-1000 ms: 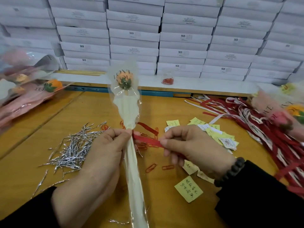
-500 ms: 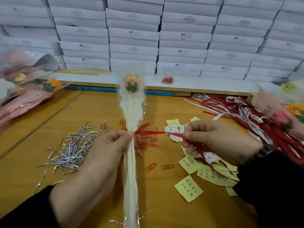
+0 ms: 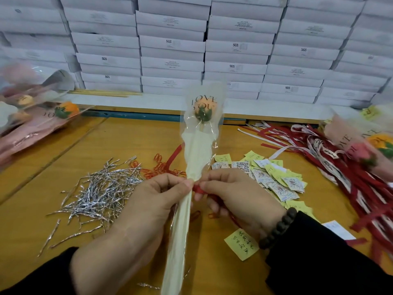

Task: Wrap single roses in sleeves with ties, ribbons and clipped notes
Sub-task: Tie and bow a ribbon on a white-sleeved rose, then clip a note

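A peach rose point(image 3: 204, 107) stands upright in a clear and cream sleeve point(image 3: 196, 154) printed "LOVE YOU". My left hand point(image 3: 148, 201) grips the gathered neck of the sleeve from the left. My right hand point(image 3: 236, 194) pinches a red ribbon point(image 3: 198, 189) right against that neck; a second stretch of the red ribbon curves away behind the sleeve towards the upper left. The ribbon's tail runs under my right palm and is mostly hidden.
Silver twist ties point(image 3: 102, 194) lie in a heap at the left, red paper clips point(image 3: 159, 167) behind the sleeve. Yellow notes and printed cards point(image 3: 274, 177) spread at the right. Red and white ribbons point(image 3: 331, 167) and wrapped roses point(image 3: 365, 150) lie far right; more wrapped roses point(image 3: 40, 118) far left. White boxes point(image 3: 212, 50) stack behind.
My right hand drew the ribbon out to the right, then came back to the sleeve's neck. The rose has shifted right and stands a little nearer.
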`<state>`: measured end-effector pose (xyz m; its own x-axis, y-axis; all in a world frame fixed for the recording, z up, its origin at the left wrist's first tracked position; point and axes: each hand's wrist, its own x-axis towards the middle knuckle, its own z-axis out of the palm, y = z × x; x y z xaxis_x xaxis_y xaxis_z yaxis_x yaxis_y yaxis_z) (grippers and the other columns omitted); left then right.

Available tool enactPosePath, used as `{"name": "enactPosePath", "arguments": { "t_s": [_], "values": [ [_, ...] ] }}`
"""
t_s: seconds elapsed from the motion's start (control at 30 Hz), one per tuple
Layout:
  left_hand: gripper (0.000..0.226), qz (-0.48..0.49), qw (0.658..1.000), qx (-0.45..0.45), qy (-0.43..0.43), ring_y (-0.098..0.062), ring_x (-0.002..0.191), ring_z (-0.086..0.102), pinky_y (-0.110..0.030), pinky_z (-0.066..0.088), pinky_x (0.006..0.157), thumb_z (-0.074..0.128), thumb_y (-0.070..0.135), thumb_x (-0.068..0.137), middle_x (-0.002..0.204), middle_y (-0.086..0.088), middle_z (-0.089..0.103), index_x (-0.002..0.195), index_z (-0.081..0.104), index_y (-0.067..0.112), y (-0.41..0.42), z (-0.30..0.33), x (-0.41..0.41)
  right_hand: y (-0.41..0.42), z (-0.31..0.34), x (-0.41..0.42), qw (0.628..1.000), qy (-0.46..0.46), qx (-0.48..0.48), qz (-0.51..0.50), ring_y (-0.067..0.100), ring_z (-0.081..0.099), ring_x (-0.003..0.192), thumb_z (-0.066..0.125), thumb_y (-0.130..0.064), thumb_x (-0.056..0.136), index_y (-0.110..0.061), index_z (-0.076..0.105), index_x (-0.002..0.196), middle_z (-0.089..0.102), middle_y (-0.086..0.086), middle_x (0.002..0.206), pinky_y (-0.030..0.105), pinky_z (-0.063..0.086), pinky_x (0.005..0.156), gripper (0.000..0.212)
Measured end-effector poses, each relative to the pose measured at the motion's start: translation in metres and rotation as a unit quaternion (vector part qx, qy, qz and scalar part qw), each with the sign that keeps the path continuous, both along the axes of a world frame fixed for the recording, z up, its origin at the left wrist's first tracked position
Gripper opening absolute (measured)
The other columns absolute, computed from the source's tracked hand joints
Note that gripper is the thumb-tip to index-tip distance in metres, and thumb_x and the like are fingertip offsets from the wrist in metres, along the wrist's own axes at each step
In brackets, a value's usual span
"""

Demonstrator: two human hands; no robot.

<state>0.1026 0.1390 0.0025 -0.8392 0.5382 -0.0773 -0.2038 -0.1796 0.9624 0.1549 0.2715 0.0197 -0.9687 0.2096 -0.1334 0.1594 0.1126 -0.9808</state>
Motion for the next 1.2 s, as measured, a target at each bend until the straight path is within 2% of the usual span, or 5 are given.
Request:
{"name": "enactPosePath", "arguments": {
  "t_s": [0.4,0.6,0.77,1.0,1.2],
  "values": [
    [0.013,0.007,0.999,-0.024,-0.028,-0.019,0.056,0.052,-0.032,0.043,0.065,0.068,0.021,0.058,0.062,-0.013,0.062,0.057,0.068,0.009,0.004,-0.004,0.002,-0.005,-0.008,0.000,0.996,0.021,-0.079,-0.025,0.002,0.032,0.031,0.059,-0.017,0.089,-0.011,0.057,0.063,0.048,-0.010,0.039,0.013,0.022,0.033,0.026],
    [0.029,-0.035,0.996,-0.003,-0.078,-0.022,0.058,0.062,-0.023,0.051,0.053,0.065,0.017,0.068,0.071,-0.020,0.066,0.085,0.065,-0.005,0.005,-0.006,0.001,-0.005,-0.009,-0.001,0.990,0.025,-0.135,-0.022,0.002,0.033,0.030,0.055,-0.012,0.090,-0.009,0.055,0.064,0.049,-0.008,0.040,0.015,0.019,0.033,0.026],
    [0.021,0.028,0.997,0.042,-0.051,-0.025,0.069,0.060,-0.031,0.045,0.071,0.069,0.010,0.057,0.077,-0.018,0.065,0.078,0.067,0.006,0.007,-0.007,0.000,-0.005,-0.008,0.000,0.989,0.011,-0.150,-0.010,0.002,0.033,0.029,0.053,-0.012,0.091,-0.007,0.055,0.066,0.051,-0.008,0.039,0.013,0.020,0.032,0.026],
    [0.024,0.038,0.997,0.059,-0.009,-0.024,0.067,0.071,-0.022,0.056,0.057,0.069,0.004,0.059,0.077,-0.022,0.067,0.082,0.060,0.000,0.004,-0.010,-0.003,-0.003,-0.010,-0.001,0.990,0.014,-0.137,-0.028,0.004,0.036,0.029,0.054,-0.017,0.092,-0.005,0.059,0.073,0.062,0.002,0.054,0.013,0.023,0.029,0.023],
    [0.027,0.044,0.999,0.023,0.012,-0.032,0.068,0.067,-0.031,0.057,0.061,0.070,0.006,0.061,0.084,-0.034,0.063,0.084,0.059,-0.002,0.003,-0.012,-0.006,0.005,-0.006,-0.001,0.993,-0.010,-0.113,-0.015,0.009,0.039,0.030,0.047,-0.014,0.095,-0.006,0.053,0.086,0.067,0.010,0.063,0.015,0.025,0.029,0.013]
  ]
}}
